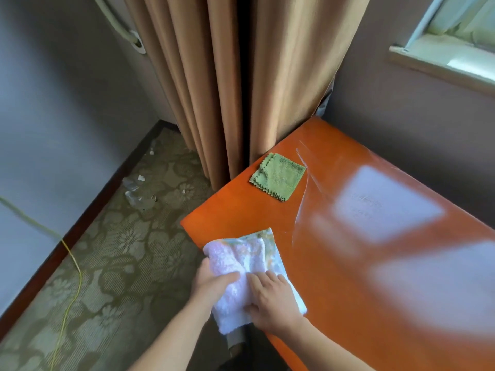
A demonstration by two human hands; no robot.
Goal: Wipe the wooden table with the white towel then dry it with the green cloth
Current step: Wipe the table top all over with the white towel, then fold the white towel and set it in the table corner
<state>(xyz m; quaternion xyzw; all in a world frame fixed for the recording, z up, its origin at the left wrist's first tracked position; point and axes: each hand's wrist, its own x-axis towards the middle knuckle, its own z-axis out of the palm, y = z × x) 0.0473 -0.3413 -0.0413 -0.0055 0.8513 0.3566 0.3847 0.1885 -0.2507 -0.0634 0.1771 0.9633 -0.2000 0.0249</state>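
The white towel [242, 266] lies bunched on the near left corner of the glossy orange wooden table [348, 263], hanging partly over the edge. My left hand [214, 283] grips the towel's left side, thumb across the top. My right hand [272, 301] rests on the towel with fingers spread and the thumb tucked at its lower edge. The green cloth [277, 175] sits folded flat near the table's far left corner, apart from both hands. A curved wet streak [305, 188] runs down the tabletop right of the green cloth.
Tan curtains [241, 76] hang behind the table's far left corner. A patterned carpet [115, 250] with bits of plastic litter and a yellow cable [75, 266] lies left of the table. A window [455, 36] at upper right reflects brightly on the tabletop.
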